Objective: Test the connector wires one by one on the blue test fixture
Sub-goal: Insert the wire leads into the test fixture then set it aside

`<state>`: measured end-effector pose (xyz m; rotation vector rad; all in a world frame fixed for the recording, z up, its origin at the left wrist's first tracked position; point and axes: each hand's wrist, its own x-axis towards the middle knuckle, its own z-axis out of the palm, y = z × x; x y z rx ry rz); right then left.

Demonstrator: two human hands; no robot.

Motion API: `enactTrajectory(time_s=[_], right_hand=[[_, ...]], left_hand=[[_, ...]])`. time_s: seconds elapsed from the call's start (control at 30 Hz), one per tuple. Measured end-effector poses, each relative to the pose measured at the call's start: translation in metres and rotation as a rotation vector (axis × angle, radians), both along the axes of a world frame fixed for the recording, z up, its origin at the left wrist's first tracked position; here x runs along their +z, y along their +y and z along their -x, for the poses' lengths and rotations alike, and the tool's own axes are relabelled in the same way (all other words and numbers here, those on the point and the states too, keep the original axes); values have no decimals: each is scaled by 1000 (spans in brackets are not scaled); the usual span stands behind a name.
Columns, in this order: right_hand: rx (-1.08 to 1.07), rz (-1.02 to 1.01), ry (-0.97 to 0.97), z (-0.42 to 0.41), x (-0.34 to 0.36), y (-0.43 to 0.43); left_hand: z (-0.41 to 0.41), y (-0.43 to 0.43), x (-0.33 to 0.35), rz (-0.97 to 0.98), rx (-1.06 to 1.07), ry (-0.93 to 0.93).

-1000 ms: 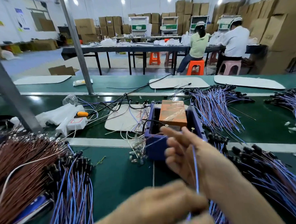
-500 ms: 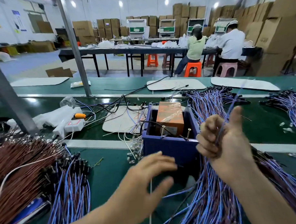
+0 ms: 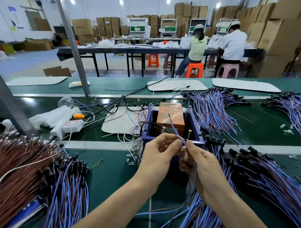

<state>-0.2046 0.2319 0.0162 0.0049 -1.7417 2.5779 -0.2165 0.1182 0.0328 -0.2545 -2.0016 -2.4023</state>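
The blue test fixture [image 3: 194, 122], an open blue box holding an orange block [image 3: 170, 116] and two upright metal pins, stands mid-bench. Just in front of its near wall my left hand [image 3: 158, 158] and my right hand [image 3: 204, 163] meet. Both pinch one thin blue-and-brown connector wire [image 3: 176, 131], whose free ends point up over the box near the pins. The rest of that wire hangs down past my right palm. A large heap of blue connector wires [image 3: 261, 181] lies under and right of my right forearm.
More blue wires [image 3: 67, 188] and a brown wire heap [image 3: 17, 169] lie at the left. Further bundles [image 3: 212, 110] sit behind the fixture at the right. A white power strip [image 3: 70, 125], plastic bags, loose cables and a grey post [image 3: 72, 46] stand at the back left.
My right hand has come down from its raised spot at the right to the fixture's front. My left hand has risen to meet it, and both now pinch the same wire.
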Motion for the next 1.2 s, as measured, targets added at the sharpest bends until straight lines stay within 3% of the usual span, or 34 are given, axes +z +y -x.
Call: enactTrajectory(time_s=[0.13, 0.23, 0.33, 0.43, 0.63, 1.2], right_hand=[[-125, 61, -41, 10, -3, 26], [-210, 2, -35, 18, -3, 51], [-321, -260, 27, 25, -5, 63], [-389, -490, 111, 28, -8, 63], [-399, -706, 131, 30, -14, 59], [-491, -660, 163, 40, -24, 62]], left_hand=[[10, -21, -4, -110, -24, -120], [21, -41, -12, 160, 16, -162], [32, -52, -18, 522, 146, -46], [36, -56, -22, 664, 176, 47], [38, -58, -25, 714, 188, 80], [36, -58, -24, 741, 200, 117]])
